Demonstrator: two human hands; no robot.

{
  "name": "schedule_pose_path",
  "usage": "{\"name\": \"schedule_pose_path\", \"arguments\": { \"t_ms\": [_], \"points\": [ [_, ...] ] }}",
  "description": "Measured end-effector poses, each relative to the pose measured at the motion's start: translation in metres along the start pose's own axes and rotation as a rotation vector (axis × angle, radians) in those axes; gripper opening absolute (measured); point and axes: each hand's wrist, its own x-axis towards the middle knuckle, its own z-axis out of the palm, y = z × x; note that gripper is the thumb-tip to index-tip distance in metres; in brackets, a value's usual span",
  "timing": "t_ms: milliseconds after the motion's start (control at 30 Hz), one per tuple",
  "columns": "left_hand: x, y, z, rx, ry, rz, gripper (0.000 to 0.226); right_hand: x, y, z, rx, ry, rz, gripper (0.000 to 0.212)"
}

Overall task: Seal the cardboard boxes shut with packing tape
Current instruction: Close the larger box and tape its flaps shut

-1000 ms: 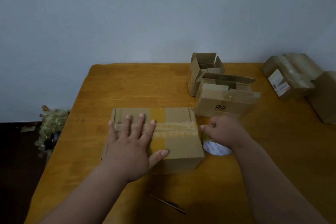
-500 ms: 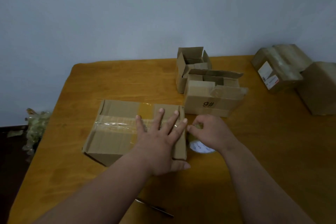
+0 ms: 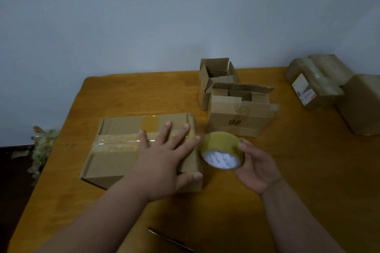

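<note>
The left hand (image 3: 164, 162) presses flat, fingers spread, on the taped cardboard box (image 3: 123, 150); the right hand (image 3: 255, 167) has its grip curled around the packing tape roll (image 3: 222, 153) just beside the box.

Dim, flat, bluish light; soft overall focus, faint shadows, wide-angle bending toward edges.

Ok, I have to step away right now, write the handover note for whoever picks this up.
Left hand: flat, fingers spread, pressing on the right end of the closed box.
Right hand: holds the tape roll just right of that box, lifted; the tape appears still joined to the box edge.
Done: a clear strip runs along the box's top seam.
Left: cut the tape; a thin blade-like tool lies at the near table edge. Then seal the open box marked 9# and the small open box behind it. The boxes at far right look already taped.
</note>
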Motion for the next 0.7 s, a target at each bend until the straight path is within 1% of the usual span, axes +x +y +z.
{"name": "schedule_pose_path", "arguments": {
  "t_ms": [33,133,233,300,367,433,500,533,567,600,633,700],
  "points": [
    [-0.002,-0.006,-0.007,-0.043,0.026,-0.020,0.079,0.000,-0.008,0.012,-0.072,-0.051,-0.026,0.064],
    [-0.014,-0.025,-0.027,-0.218,0.135,-0.048,0.075,-0.001,-0.029,0.059,-0.339,-0.145,-0.124,0.044],
    [-0.036,-0.043,-0.041,-0.501,0.305,-0.031,0.075,-0.001,-0.040,0.106,-0.466,-0.257,-0.236,0.028],
    [-0.052,-0.054,-0.044,-0.647,0.431,-0.021,0.077,0.001,-0.040,0.138,-0.547,-0.339,-0.280,0.026],
    [-0.069,-0.061,-0.044,-0.832,0.516,-0.059,0.076,0.004,-0.032,0.168,-0.678,-0.362,-0.335,0.033],
    [-0.085,-0.067,-0.045,-1.001,0.568,-0.145,0.068,0.010,-0.017,0.195,-0.856,-0.302,-0.414,0.053],
    [-0.097,-0.079,-0.049,-1.023,0.604,-0.261,0.064,0.019,0.004,0.216,-1.029,-0.257,-0.451,0.082],
    [-0.102,-0.088,-0.051,-1.013,0.596,-0.313,0.065,0.023,0.015,0.225,-1.066,-0.259,-0.431,0.090],
    [-0.106,-0.096,-0.053,-1.020,0.574,-0.347,0.068,0.027,0.025,0.232,-1.045,-0.283,-0.390,0.091],
    [-0.110,-0.105,-0.055,-1.053,0.547,-0.366,0.071,0.032,0.035,0.237,-0.972,-0.323,-0.334,0.086],
    [-0.113,-0.112,-0.056,-1.098,0.520,-0.375,0.072,0.038,0.043,0.241,-0.866,-0.372,-0.281,0.074],
    [-0.118,-0.124,-0.055,-1.178,0.485,-0.395,0.068,0.047,0.056,0.248,-0.688,-0.488,-0.183,0.037]
  ]
}}
